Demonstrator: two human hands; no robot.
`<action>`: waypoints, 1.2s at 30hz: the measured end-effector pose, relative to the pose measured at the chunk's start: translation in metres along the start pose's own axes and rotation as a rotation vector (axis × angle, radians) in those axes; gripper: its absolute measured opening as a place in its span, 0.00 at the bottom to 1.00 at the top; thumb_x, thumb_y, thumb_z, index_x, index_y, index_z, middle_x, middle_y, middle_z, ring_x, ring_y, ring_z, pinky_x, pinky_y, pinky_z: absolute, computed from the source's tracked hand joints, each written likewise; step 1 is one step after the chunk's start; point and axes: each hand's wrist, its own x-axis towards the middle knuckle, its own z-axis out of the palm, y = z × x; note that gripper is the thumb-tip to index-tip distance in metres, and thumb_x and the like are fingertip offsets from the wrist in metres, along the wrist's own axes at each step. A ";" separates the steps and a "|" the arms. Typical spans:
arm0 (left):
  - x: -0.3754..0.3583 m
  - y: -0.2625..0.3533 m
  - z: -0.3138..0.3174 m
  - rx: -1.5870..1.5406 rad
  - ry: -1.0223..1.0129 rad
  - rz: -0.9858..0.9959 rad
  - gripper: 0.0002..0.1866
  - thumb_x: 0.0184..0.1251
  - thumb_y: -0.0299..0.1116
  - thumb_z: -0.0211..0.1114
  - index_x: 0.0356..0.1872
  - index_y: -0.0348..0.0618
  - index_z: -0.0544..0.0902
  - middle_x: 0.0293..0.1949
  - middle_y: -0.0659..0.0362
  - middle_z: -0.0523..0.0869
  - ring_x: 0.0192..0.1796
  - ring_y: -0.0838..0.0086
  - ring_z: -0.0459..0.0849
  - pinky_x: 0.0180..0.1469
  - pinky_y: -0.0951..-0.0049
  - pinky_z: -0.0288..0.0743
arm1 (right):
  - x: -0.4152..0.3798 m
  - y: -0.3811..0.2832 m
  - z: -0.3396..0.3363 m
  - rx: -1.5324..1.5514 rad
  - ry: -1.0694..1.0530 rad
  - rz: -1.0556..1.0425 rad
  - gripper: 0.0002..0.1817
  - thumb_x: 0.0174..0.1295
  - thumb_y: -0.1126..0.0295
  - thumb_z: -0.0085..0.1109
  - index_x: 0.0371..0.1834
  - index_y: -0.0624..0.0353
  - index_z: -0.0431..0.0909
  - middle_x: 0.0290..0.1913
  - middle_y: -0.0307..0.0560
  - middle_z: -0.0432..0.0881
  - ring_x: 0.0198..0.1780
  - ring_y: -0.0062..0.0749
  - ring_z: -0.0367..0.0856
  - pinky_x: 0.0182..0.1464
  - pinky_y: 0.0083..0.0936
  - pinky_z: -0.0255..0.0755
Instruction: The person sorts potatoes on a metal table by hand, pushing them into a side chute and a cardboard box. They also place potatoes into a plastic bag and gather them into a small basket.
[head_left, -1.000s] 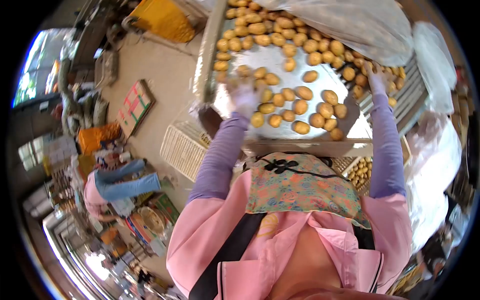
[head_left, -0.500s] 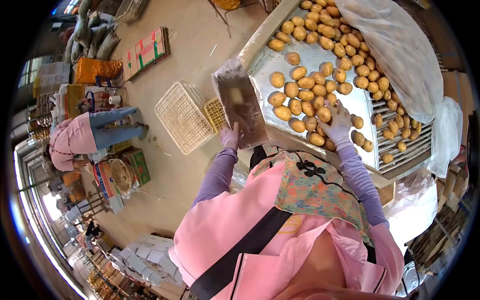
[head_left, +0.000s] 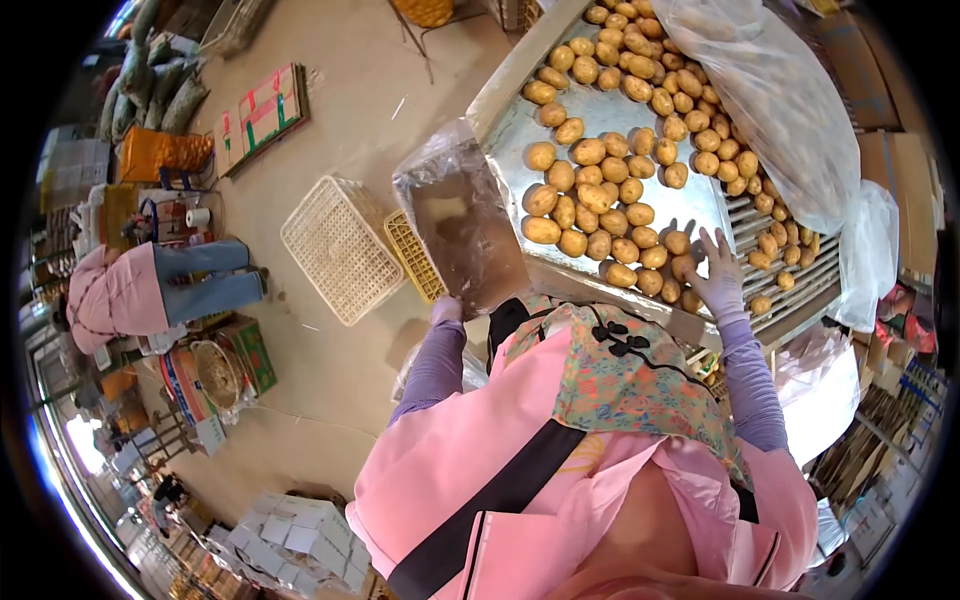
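Observation:
Many potatoes [head_left: 600, 195] lie on a sloping metal tray [head_left: 520, 160]. My gloved right hand [head_left: 716, 282] reaches over the tray's near right side with fingers spread. Its fingertips are at the outermost potato of the near group, perhaps touching it. My gloved left hand [head_left: 447, 310] is at the near left corner of a plastic-lined box [head_left: 465, 235], which sits against the tray's left edge. The fingers of that hand are mostly hidden, so its grip does not show. Inside the box I see clear film and a brown bottom.
Metal bars [head_left: 790, 275] carry more potatoes right of the tray, beneath a plastic sheet [head_left: 770, 110]. On the floor at left stand a white crate [head_left: 340, 250] and a yellow crate [head_left: 415, 260]. Farther left, another person [head_left: 130, 290] bends among boxes.
My right hand has moved right and toward me, and the near potatoes have spread right along the tray's edge. My left hand has slid to the box's near corner. The whole view has shifted slightly.

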 end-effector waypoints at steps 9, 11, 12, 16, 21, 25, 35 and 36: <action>-0.018 0.109 -0.117 -0.064 0.645 0.360 0.37 0.76 0.57 0.56 0.77 0.43 0.70 0.77 0.38 0.66 0.76 0.40 0.66 0.77 0.48 0.62 | -0.011 -0.040 0.019 0.433 -0.297 0.093 0.67 0.52 0.37 0.74 0.86 0.58 0.43 0.62 0.73 0.76 0.58 0.63 0.83 0.61 0.43 0.78; -0.028 0.168 -0.155 0.002 0.822 0.713 0.36 0.77 0.57 0.55 0.78 0.46 0.69 0.80 0.40 0.63 0.80 0.44 0.61 0.80 0.47 0.55 | -0.001 -0.072 -0.021 0.522 -0.375 0.068 0.64 0.48 0.37 0.75 0.84 0.50 0.50 0.62 0.78 0.74 0.60 0.69 0.79 0.64 0.49 0.76; -0.036 0.202 -0.167 0.012 0.807 0.802 0.36 0.77 0.57 0.55 0.78 0.46 0.69 0.80 0.40 0.63 0.80 0.44 0.61 0.80 0.47 0.55 | 0.003 -0.077 -0.009 0.528 -0.287 -0.012 0.64 0.48 0.37 0.74 0.86 0.46 0.49 0.61 0.77 0.75 0.59 0.68 0.80 0.63 0.49 0.77; -0.063 0.331 -0.153 0.380 0.792 1.004 0.37 0.79 0.57 0.53 0.81 0.48 0.64 0.81 0.42 0.62 0.79 0.40 0.62 0.78 0.43 0.56 | 0.032 -0.127 0.055 0.332 -0.155 -0.172 0.64 0.50 0.35 0.71 0.85 0.58 0.51 0.53 0.69 0.82 0.54 0.56 0.85 0.59 0.46 0.78; -0.133 0.408 -0.074 0.579 0.287 1.133 0.36 0.79 0.62 0.51 0.80 0.55 0.66 0.81 0.42 0.62 0.80 0.38 0.59 0.79 0.34 0.50 | 0.026 -0.097 0.060 0.700 0.019 -0.407 0.46 0.61 0.41 0.65 0.78 0.54 0.66 0.55 0.58 0.84 0.57 0.52 0.84 0.63 0.44 0.76; -0.165 0.393 -0.039 0.794 0.314 1.706 0.34 0.72 0.55 0.64 0.76 0.56 0.72 0.79 0.41 0.65 0.82 0.38 0.55 0.78 0.32 0.49 | -0.002 0.036 -0.001 1.010 0.316 0.013 0.25 0.73 0.48 0.58 0.67 0.45 0.81 0.68 0.51 0.79 0.67 0.48 0.79 0.72 0.42 0.72; -0.073 0.523 -0.097 0.642 0.641 1.434 0.38 0.82 0.55 0.50 0.85 0.51 0.56 0.84 0.40 0.50 0.84 0.42 0.50 0.84 0.45 0.39 | 0.011 0.318 -0.020 0.700 0.509 0.909 0.43 0.68 0.35 0.54 0.83 0.42 0.62 0.85 0.51 0.55 0.82 0.48 0.62 0.82 0.38 0.57; -0.084 0.541 -0.100 0.625 0.560 1.185 0.38 0.82 0.61 0.44 0.86 0.55 0.54 0.84 0.40 0.49 0.85 0.44 0.49 0.84 0.49 0.38 | 0.023 0.316 -0.021 0.804 0.545 0.844 0.43 0.67 0.34 0.54 0.82 0.42 0.64 0.85 0.49 0.56 0.80 0.47 0.64 0.81 0.38 0.59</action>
